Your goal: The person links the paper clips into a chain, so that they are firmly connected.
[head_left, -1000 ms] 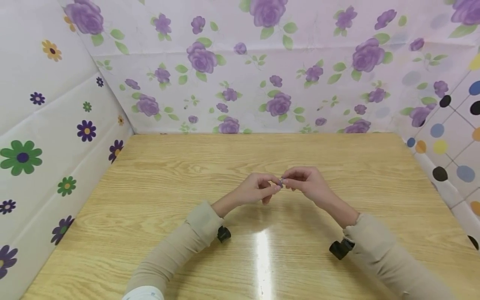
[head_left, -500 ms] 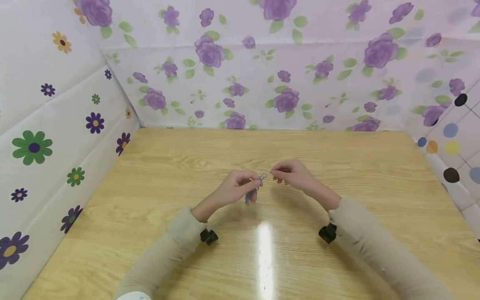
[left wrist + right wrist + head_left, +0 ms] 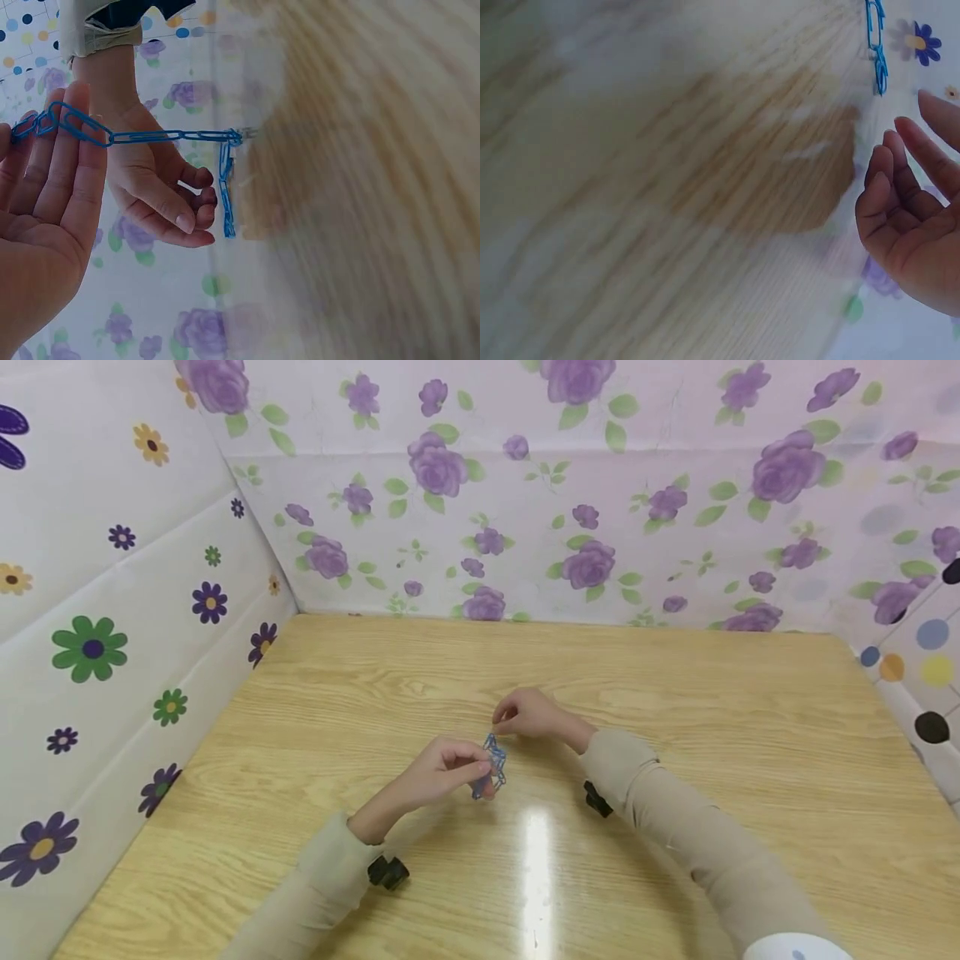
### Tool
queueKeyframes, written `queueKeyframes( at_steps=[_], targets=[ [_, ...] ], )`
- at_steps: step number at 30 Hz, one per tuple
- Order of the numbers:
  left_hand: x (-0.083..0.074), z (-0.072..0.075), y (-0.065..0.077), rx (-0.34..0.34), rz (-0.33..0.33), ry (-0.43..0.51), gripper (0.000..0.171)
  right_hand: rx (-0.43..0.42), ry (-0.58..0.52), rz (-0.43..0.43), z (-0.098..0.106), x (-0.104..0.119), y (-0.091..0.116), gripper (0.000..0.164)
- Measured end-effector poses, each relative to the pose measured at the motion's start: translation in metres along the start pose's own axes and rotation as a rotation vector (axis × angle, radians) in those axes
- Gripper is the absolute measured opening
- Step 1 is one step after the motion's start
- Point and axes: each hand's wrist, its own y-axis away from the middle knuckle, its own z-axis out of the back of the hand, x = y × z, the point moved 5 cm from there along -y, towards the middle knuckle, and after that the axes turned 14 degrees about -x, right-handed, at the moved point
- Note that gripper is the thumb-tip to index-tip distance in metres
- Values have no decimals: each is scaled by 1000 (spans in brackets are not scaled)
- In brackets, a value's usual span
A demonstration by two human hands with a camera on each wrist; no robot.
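A chain of linked blue paper clips (image 3: 497, 758) hangs from my left hand (image 3: 444, 770), whose thumb and forefinger pinch it above the table. In the left wrist view the chain (image 3: 146, 136) runs across the left fingers (image 3: 69, 161), and its far part bends off to the side. My right hand (image 3: 534, 713) is just beyond the chain's upper end in the head view. The right wrist view shows that hand (image 3: 915, 217) loosely bent with nothing in its fingers, and some clips (image 3: 875, 45) hang close by, apart from it.
Beneath both hands is a wood-grain table (image 3: 645, 681) with a bright light reflection. A purple-flowered sheet (image 3: 517, 518) stands along the back edge, and a flower-print sheet (image 3: 142, 635) lines the left side. Black wrist cameras hang beneath the left sleeve (image 3: 330, 872) and the right sleeve (image 3: 660, 802).
Both hands have moved left; the right hand, which touched the small piece at the left fingertips a second ago, has come away from it. More of the clip chain now hangs in view.
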Motion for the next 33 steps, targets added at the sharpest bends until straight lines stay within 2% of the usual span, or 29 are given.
queueKeyframes(
  at_steps=[5, 10, 18, 22, 28, 33],
  targets=[
    [3, 1, 4, 46, 9, -44, 21, 44, 57, 6, -10, 8, -3, 16],
    [3, 2, 4, 73, 25, -96, 23, 41, 114, 0, -13, 10, -3, 13],
    [4, 5, 2, 76, 20, -144, 20, 74, 84, 10, -16, 8, 1, 6],
    [4, 7, -5, 51, 9, -185, 18, 31, -17, 45, -6, 5, 10, 5],
    [1, 8, -19, 47, -33, -273, 20, -71, -182, 70, 23, 1, 29, 4],
    [-7, 2, -32, 68, -88, -387, 22, -184, -238, 110, 52, 12, 50, 5]
  ],
)
